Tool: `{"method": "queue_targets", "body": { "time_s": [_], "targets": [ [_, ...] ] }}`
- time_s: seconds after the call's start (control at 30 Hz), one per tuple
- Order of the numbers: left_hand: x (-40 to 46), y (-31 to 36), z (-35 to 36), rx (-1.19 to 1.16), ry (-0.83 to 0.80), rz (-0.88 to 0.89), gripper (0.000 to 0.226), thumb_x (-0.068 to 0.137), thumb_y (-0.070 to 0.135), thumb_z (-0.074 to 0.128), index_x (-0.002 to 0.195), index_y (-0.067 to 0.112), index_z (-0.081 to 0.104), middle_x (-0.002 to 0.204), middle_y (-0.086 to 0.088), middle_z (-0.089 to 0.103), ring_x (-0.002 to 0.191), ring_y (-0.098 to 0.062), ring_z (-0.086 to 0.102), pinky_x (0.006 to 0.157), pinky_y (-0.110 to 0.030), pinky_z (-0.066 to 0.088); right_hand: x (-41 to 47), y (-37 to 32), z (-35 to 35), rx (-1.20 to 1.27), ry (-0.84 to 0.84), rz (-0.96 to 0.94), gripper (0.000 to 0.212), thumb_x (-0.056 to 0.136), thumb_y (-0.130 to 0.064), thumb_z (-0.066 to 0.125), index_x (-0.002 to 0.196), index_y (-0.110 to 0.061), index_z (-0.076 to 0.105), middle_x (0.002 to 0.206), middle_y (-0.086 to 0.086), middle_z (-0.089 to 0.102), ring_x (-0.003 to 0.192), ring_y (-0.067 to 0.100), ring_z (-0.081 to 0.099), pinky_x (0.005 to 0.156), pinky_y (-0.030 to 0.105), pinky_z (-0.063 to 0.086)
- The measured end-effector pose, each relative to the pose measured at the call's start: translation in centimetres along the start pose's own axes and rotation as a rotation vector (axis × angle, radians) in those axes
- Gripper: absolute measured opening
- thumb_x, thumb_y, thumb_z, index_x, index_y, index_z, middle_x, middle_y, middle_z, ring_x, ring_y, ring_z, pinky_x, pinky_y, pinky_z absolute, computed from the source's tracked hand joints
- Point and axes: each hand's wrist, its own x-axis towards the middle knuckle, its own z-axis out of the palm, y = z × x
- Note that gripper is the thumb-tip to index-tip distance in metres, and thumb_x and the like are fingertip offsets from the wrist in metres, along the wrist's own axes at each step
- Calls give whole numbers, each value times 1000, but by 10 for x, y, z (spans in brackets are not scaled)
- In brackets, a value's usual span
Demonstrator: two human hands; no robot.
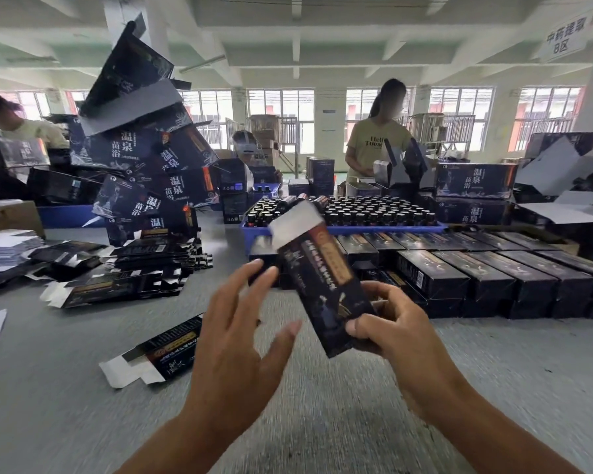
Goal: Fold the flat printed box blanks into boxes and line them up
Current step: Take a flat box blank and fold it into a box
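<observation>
The room is bright. Daylight pours in through the windows (281, 107) at 12 o'clock and they glow white. My right hand (387, 323) and the box (322, 285) look smeared. Edges bend like a fishbowl. Shadows are soft.

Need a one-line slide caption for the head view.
Right hand grips a part-folded box, left hand open beside it, finished boxes lined up behind.
</observation>
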Motion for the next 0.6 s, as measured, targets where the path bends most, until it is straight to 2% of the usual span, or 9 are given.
{"method": "queue_targets", "body": {
  "time_s": [0.03, 0.1, 0.2, 0.27, 0.37, 0.5, 0.6],
  "targets": [
    [1, 0, -2, -96, 5, -134, 62, 94, 54, 56, 147, 28, 40, 150, 9, 40, 135, -7, 43, 108, -25, 39, 1, 1, -1, 24, -34, 24, 57, 59, -23, 73, 115, -26, 62, 95, -2, 76, 92, 16, 73, 73, 25, 59],
    [4, -1, -2, -357, -29, -352, 67, 86, 63, 59, 145, 41, 37, 140, 15, 50, 123, 1, 52, 104, -34, 47, 1, 3, 0, 13, -123, 63, 54, 58, -20, 75, 111, -20, 66, 98, 0, 77, 94, 20, 73, 77, 28, 59],
    [8, -4, -3, -708, -100, -522, 70, 80, 60, 68, 142, 44, 40, 126, 8, 67, 116, -5, 64, 102, -41, 51, -3, 7, 6, -150, -228, 93, 54, 57, -26, 79, 109, -22, 67, 101, -7, 77, 96, 11, 73, 88, 32, 54],
    [8, -6, -3, -745, -124, -523, 75, 80, 53, 67, 148, 38, 38, 121, 4, 72, 114, -12, 67, 100, -42, 52, -5, 9, 9, -274, -278, 93, 52, 59, -31, 82, 109, -30, 67, 104, -15, 75, 98, 4, 71, 93, 34, 50],
    [7, -8, -3, -728, -122, -502, 77, 76, 49, 72, 146, 40, 40, 117, 6, 73, 107, -11, 70, 92, -36, 58, -7, 10, 12, -389, -287, 51, 44, 75, -37, 84, 113, -39, 60, 108, -31, 69, 99, -11, 65, 88, 21, 50],
    [1, -9, 0, -691, -159, -444, 65, 73, 44, 76, 131, 49, 46, 113, 15, 72, 102, -9, 71, 81, -18, 56, -6, 3, 8, -281, -154, -77, 40, 80, -49, 78, 113, -50, 55, 111, -36, 64, 101, -13, 64, 68, 4, 51],
    [-4, -6, 3, -667, -190, -394, 56, 79, 40, 73, 126, 56, 47, 115, 19, 69, 105, -9, 69, 78, -16, 55, -4, -1, 5, -157, -105, -147, 31, 86, -37, 76, 99, -60, 59, 108, -31, 69, 100, -9, 66, 71, 4, 50]
  ]
}}
